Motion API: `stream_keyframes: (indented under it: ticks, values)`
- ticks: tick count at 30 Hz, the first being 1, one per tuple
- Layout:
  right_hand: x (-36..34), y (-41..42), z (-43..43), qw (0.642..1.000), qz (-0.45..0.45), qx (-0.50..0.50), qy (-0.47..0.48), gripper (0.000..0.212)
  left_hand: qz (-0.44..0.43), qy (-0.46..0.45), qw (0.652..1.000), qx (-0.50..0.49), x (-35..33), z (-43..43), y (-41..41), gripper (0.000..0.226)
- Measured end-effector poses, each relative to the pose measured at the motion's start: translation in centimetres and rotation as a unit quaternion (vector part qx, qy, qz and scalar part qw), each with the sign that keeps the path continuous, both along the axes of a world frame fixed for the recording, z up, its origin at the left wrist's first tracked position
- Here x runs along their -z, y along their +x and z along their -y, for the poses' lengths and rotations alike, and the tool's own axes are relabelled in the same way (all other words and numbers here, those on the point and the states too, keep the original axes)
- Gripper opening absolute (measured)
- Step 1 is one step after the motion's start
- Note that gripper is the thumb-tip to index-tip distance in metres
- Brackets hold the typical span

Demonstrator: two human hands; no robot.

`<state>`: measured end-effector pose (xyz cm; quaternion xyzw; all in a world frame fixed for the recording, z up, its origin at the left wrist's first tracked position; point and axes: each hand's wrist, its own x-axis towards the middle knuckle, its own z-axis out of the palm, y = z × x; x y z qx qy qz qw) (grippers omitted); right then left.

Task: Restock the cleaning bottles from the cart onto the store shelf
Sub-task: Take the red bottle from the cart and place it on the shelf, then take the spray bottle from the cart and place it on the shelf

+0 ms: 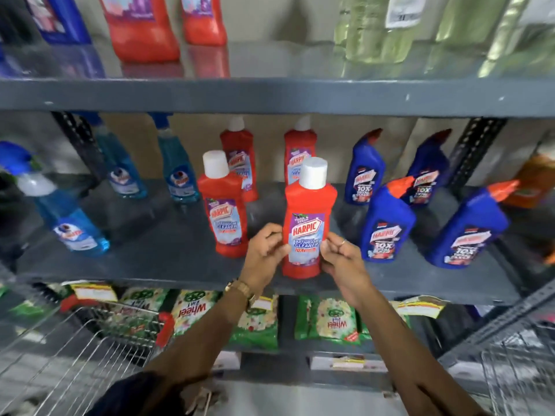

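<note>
A red Harpic bathroom cleaner bottle [307,217] with a white cap stands upright near the front edge of the grey middle shelf [180,265]. My left hand [264,253] touches its left side at the label and my right hand [342,259] touches its right side, fingers curled against it. Another red bottle [223,205] stands to its left, with two more red ones behind. Blue Harpic bottles [387,223] stand to the right. Blue spray bottles [72,223] stand on the left.
A wire cart [75,349] sits at the lower left, and another wire basket [516,373] at the lower right. Green detergent packs [327,319] fill the shelf below. The upper shelf [270,94] carries red, blue and pale bottles.
</note>
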<state>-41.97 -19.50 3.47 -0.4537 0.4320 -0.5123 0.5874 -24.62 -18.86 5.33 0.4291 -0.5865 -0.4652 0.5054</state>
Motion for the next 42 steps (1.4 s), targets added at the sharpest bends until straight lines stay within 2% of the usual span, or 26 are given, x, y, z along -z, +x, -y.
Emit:
stream_keyframes:
  ticks: [3,6,11,14,18,20,22,25,27,29,33,35,37,40,42]
  values:
    - [0.4,-0.4,1.7,1.0,-0.009,0.013,-0.003,0.032,-0.004,-0.002,1.0,-0.004,1.1,1.6,-0.9,0.018]
    - [0.5,-0.6,2.8,0.999,-0.013,0.02,-0.021,0.032,-0.034,0.013,0.999,-0.029,1.9,3.0,-1.6,0.032]
    - [1.2,-0.9,3.7,0.998,-0.028,0.041,-0.043,0.035,-0.037,0.016,0.998,-0.055,3.0,4.4,-2.3,0.034]
    - [1.5,-0.9,3.8,0.997,-0.045,0.044,-0.048,0.033,-0.057,0.018,0.996,-0.063,3.5,4.5,-2.6,0.035]
    - [1.3,-1.0,3.8,0.997,-0.034,0.056,-0.034,0.04,-0.095,0.041,0.992,-0.067,3.4,4.5,-2.9,0.042]
    - [1.4,-0.7,2.7,0.993,-0.054,0.105,-0.029,0.043,-0.102,0.071,0.99,-0.066,3.6,3.7,-2.6,0.054]
    - [1.5,0.0,0.5,0.976,-0.086,0.197,-0.038,0.043,-0.11,0.109,0.985,-0.076,3.9,1.7,-2.0,0.06]
    - [1.5,2.7,-3.8,0.955,-0.095,0.264,-0.092,0.029,-0.119,0.132,0.981,-0.083,4.7,-2.4,1.0,0.046]
    - [1.8,5.4,-6.2,0.962,-0.114,0.215,-0.124,0.026,-0.101,0.124,0.983,-0.088,4.9,-5.4,3.9,0.034]
    - [2.8,9.1,-8.0,0.966,-0.177,0.112,-0.153,0.029,-0.096,0.114,0.98,-0.132,5.1,-8.6,7.6,0.026]
    - [5.6,17.2,-10.0,0.94,-0.282,-0.093,-0.168,0.027,-0.077,0.123,0.952,-0.269,6.6,-14.2,15.9,0.016]
    - [6.9,22.0,-11.2,0.91,-0.315,-0.196,-0.183,0.029,-0.069,0.151,0.927,-0.335,8.7,-17.2,20.8,0.014]
    - [7.8,26.2,-12.4,0.876,-0.348,-0.261,-0.208,0.025,-0.063,0.218,0.894,-0.386,11.5,-20.1,25.0,0.016]
    - [9.7,32.6,-14.4,0.796,-0.453,-0.34,-0.214,0.019,-0.004,0.337,0.826,-0.451,18.0,-25.5,30.9,0.014]
    - [11.2,35.4,-15.1,0.736,-0.531,-0.354,-0.228,0.025,0.067,0.432,0.776,-0.453,22.9,-28.9,33.3,0.022]
